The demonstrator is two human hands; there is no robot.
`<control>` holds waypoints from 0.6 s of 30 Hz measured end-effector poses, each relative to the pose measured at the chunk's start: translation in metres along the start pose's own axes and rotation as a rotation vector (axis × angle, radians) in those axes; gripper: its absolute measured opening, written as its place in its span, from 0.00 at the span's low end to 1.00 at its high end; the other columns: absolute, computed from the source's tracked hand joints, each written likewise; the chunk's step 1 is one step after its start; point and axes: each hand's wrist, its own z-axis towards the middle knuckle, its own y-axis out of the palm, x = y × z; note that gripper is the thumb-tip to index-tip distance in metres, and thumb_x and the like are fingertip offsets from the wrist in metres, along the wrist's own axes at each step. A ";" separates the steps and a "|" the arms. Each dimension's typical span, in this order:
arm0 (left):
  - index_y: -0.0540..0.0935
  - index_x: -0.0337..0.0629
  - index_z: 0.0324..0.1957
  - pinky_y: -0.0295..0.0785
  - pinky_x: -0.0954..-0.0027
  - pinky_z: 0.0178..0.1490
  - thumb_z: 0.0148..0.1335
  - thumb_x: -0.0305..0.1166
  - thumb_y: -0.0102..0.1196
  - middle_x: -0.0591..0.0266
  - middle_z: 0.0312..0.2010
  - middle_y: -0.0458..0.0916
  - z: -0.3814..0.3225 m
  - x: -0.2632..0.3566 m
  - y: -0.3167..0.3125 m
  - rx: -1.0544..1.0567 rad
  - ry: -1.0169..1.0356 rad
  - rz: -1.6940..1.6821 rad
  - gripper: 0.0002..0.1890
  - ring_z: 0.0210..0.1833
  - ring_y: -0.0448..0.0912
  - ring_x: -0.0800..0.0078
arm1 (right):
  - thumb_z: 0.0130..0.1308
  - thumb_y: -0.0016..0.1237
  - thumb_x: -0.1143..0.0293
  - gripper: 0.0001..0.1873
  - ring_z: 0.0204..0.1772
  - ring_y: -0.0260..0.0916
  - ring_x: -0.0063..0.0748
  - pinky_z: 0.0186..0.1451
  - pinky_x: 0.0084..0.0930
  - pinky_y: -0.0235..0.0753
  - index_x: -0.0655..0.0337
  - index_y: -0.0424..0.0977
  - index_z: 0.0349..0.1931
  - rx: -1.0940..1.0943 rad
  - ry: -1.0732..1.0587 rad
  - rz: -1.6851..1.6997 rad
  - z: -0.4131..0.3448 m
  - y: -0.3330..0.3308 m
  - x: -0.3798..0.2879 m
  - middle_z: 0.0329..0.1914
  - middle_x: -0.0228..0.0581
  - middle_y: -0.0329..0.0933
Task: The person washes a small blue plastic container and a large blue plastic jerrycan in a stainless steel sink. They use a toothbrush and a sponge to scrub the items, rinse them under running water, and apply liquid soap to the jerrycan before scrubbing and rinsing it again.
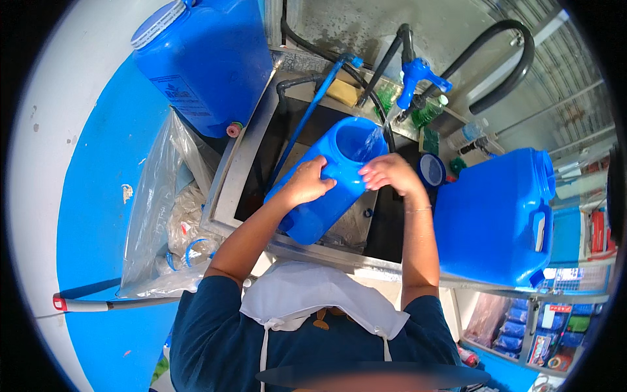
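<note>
A blue plastic water jug (318, 215) lies tilted in the metal sink, its wide uncapped mouth facing up and away from me. Water runs into that mouth from a faucet with a blue lever handle (416, 78). My left hand (308, 182) rests on the jug's left shoulder, thumb and fingers spread over the plastic. At the right of the mouth, my right hand (389, 174) is at the jug's side with its fingers slightly bent; whether it grips the jug is unclear. A round blue cap (431, 170) lies just right of my right hand.
Larger blue jugs stand at the left (205, 63) and right (490, 215) of the sink. A blue pipe (308, 115) crosses the basin's left part. Behind are a yellow sponge (343, 93), green bottles (429, 112) and black hoses. A clear plastic bag (152, 210) hangs at the left.
</note>
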 end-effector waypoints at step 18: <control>0.76 0.38 0.43 0.75 0.56 0.44 0.48 0.31 0.65 0.46 0.36 0.81 -0.025 0.007 0.000 0.103 0.172 0.084 0.19 0.40 0.81 0.49 | 0.59 0.55 0.65 0.27 0.48 0.80 0.50 0.52 0.38 0.77 0.68 0.71 0.58 0.886 -0.303 -0.511 0.100 -0.110 0.016 0.47 0.58 0.80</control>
